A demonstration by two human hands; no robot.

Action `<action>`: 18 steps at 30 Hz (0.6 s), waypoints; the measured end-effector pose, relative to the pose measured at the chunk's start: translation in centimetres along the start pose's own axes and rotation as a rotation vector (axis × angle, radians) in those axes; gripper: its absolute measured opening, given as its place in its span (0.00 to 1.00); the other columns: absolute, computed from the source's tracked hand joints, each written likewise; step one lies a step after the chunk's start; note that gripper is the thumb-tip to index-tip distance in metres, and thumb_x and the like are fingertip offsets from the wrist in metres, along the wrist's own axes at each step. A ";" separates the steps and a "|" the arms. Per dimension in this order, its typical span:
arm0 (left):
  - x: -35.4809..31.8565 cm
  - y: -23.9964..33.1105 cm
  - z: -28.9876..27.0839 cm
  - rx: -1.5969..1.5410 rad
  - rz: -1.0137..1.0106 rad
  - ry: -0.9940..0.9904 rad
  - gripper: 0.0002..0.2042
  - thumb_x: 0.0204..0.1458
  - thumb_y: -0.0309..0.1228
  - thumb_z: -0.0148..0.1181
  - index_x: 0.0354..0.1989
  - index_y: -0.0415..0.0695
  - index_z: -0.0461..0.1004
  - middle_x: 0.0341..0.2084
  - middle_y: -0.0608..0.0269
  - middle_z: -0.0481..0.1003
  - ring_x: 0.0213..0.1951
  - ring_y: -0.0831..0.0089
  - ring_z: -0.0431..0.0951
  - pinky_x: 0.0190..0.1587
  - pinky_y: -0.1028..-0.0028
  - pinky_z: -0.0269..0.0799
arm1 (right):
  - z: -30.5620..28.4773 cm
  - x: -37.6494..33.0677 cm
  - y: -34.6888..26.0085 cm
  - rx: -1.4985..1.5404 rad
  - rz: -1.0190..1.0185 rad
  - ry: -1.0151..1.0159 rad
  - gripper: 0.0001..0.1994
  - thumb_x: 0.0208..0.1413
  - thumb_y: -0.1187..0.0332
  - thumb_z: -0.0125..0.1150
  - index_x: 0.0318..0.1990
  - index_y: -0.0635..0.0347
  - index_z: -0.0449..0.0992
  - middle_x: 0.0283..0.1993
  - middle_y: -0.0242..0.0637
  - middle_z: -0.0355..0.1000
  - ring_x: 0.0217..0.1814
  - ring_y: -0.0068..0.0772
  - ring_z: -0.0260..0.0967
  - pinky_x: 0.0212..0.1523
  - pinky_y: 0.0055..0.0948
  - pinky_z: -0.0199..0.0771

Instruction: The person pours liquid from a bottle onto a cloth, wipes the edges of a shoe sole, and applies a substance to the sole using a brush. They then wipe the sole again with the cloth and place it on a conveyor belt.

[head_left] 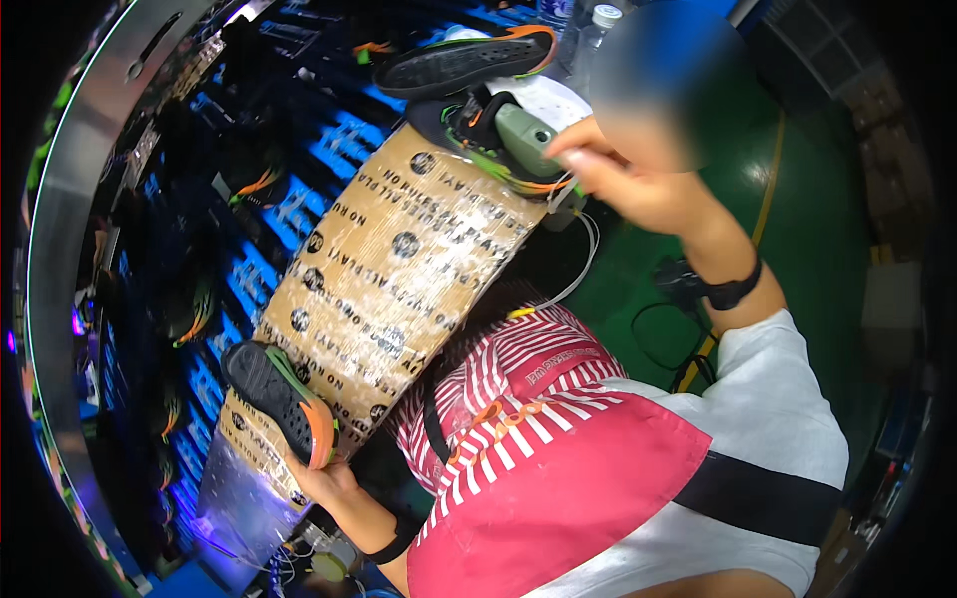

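My left hand [331, 482] is closed round the orange end of a dark shoe sole [269, 389] with a green-edged rim, held over the near left end of the tape-covered bench. At the bench's far end, a black shoe upper with green and orange trim [461, 128] sits around a green shoe last [526, 142]. My right hand [638, 189] is beside the last's end, its thumb and fingers pressed together; what they pinch is too small to make out. Behind that shoe lies another dark sole [469, 62] with an orange end.
Brown printed tape covers the bench top [399, 269]. Along its left runs a conveyor with blue strips [294, 214], carrying more shoe parts [254, 186], inside a curved metal frame [60, 149]. Clear bottles [595, 35] stand at the far end. A white cable [588, 264] hangs beside the bench.
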State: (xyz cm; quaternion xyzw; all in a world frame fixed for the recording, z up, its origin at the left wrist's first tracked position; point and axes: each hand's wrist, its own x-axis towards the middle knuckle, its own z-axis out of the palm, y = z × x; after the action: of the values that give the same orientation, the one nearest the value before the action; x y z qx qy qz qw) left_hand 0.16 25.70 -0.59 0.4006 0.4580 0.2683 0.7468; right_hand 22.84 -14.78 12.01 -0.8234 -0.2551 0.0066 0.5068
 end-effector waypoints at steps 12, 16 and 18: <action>-6.5 2.9 -3.0 0.368 0.501 -0.017 0.24 0.57 0.42 0.37 0.59 0.40 0.55 0.47 0.49 0.66 0.51 0.61 0.65 0.51 0.67 0.57 | 12.0 -5.8 8.3 -0.659 0.227 -0.704 0.17 0.46 0.66 0.54 0.43 0.65 0.72 0.43 0.54 0.70 0.46 0.52 0.67 0.45 0.41 0.68; -6.1 2.6 -1.8 0.349 0.500 -0.145 0.24 0.59 0.41 0.35 0.58 0.38 0.56 0.43 0.50 0.68 0.47 0.64 0.67 0.47 0.71 0.60 | 13.8 -10.0 15.4 -0.665 0.144 -0.647 0.34 0.43 0.61 0.58 0.60 0.60 0.55 0.52 0.56 0.63 0.53 0.51 0.62 0.55 0.37 0.60; -5.9 2.4 -1.3 0.335 0.505 -0.200 0.24 0.59 0.41 0.36 0.58 0.37 0.56 0.43 0.50 0.68 0.46 0.65 0.68 0.46 0.72 0.61 | 14.6 -10.2 17.3 -0.490 0.313 -0.731 0.34 0.43 0.61 0.58 0.60 0.60 0.56 0.51 0.54 0.64 0.52 0.50 0.63 0.54 0.37 0.61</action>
State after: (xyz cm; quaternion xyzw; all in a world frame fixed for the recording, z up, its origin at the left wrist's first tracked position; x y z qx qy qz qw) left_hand -3.61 22.90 3.83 0.6435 0.3063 0.3255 0.6215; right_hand 17.15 -13.16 -12.10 -0.8912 -0.2837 0.3121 0.1673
